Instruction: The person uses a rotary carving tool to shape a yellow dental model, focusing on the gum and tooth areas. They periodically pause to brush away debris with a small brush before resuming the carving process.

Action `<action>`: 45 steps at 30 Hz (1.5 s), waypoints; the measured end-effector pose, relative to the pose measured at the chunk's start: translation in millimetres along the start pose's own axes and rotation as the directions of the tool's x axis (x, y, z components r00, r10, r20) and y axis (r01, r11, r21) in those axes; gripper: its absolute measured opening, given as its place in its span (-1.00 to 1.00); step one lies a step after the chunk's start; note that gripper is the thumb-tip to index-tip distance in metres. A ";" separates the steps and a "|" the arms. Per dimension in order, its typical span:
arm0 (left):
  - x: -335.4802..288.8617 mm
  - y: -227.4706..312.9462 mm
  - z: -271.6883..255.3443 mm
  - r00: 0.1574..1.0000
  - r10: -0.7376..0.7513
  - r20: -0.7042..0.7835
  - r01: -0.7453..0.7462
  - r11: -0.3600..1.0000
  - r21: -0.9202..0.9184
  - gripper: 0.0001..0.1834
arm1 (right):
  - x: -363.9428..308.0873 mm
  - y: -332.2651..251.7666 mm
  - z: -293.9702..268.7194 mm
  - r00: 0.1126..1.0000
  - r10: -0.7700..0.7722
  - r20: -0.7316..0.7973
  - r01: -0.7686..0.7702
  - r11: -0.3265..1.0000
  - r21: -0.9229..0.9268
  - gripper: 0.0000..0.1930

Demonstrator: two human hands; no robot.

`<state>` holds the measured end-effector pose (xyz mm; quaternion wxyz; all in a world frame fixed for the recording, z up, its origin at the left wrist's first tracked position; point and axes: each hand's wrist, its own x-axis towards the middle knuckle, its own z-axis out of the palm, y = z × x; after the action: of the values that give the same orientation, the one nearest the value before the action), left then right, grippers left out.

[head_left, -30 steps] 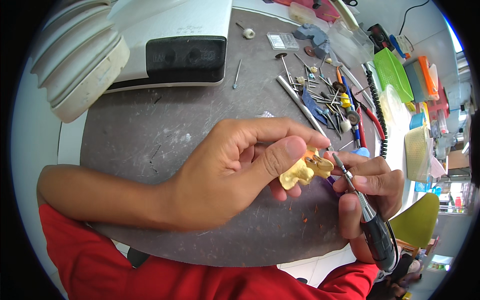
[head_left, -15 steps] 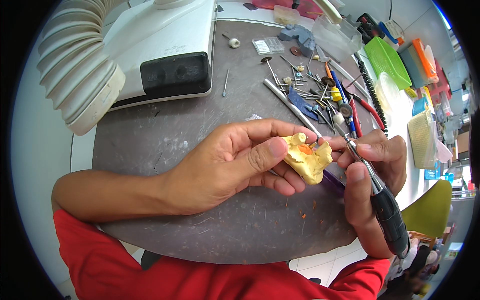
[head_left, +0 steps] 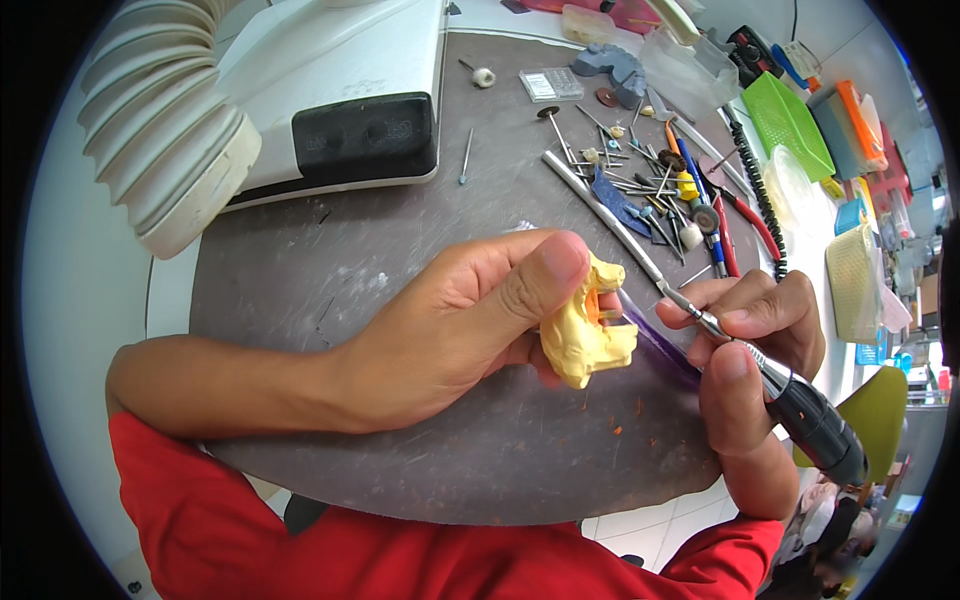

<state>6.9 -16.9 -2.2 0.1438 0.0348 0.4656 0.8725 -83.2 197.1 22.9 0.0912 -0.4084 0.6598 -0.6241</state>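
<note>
My left hand [head_left: 470,320] is closed around a small yellow plaster dental model [head_left: 580,345], thumb on top and fingers underneath. Orange material shows in the gap between its raised tooth stumps, which face right. To the right, my right hand [head_left: 760,350] grips a rotary handpiece [head_left: 785,385] with a metal nose and a black body, held like a pen. Its tip points up and left, apart from the model. Whether a bur sits in the tip is too small to tell. A purple strip [head_left: 655,345] lies on the bench between the two hands.
Burs, mandrels and discs [head_left: 650,190] lie scattered on the grey bench [head_left: 400,480] at the far right, beside red-handled pliers [head_left: 750,220]. A white box-shaped unit [head_left: 350,110] and a ribbed hose [head_left: 165,130] stand far left. Orange crumbs [head_left: 617,430] dot the near bench. A green basket [head_left: 785,125] stands far right.
The model has been turned in my left hand, its stumps now facing right, and sits slightly further left. The handpiece has drawn away to the right and slightly down.
</note>
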 end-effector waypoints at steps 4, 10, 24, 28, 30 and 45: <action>-1.1 -0.2 0.5 0.999 0.007 -0.048 0.001 0.988 0.153 -0.39 | -2.4 0.9 9.0 0.996 0.076 -0.036 -0.073 0.994 0.077 -0.71; 0.5 -0.5 5.5 0.996 0.065 -0.064 -0.058 0.993 0.104 -0.30 | -2.6 8.3 8.5 0.999 0.024 0.027 -0.027 0.990 0.135 -0.76; 3.4 -4.7 0.9 0.998 0.050 -0.024 -0.050 0.999 -0.008 -0.36 | -3.1 17.7 7.0 0.982 0.156 0.109 -0.183 0.929 0.321 -0.79; 2.4 -3.3 -1.2 0.999 0.033 -0.013 -0.033 0.999 0.008 -0.35 | -2.6 9.5 10.3 0.967 0.234 0.099 -0.253 0.924 0.288 -0.79; 2.2 -3.5 -2.2 0.999 0.038 -0.007 -0.038 0.999 0.012 -0.35 | -3.5 8.9 11.2 0.961 0.259 0.092 -0.275 0.921 0.276 -0.79; 2.9 -4.6 -2.0 0.999 0.042 -0.001 -0.042 0.997 0.061 -0.30 | -4.4 11.1 12.5 0.974 0.211 0.086 -0.225 0.951 0.211 -0.75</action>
<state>4.7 -15.3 -7.3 0.1236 0.0479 0.4914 0.8608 -77.2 189.4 8.6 0.2247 -0.3400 0.6248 -0.6660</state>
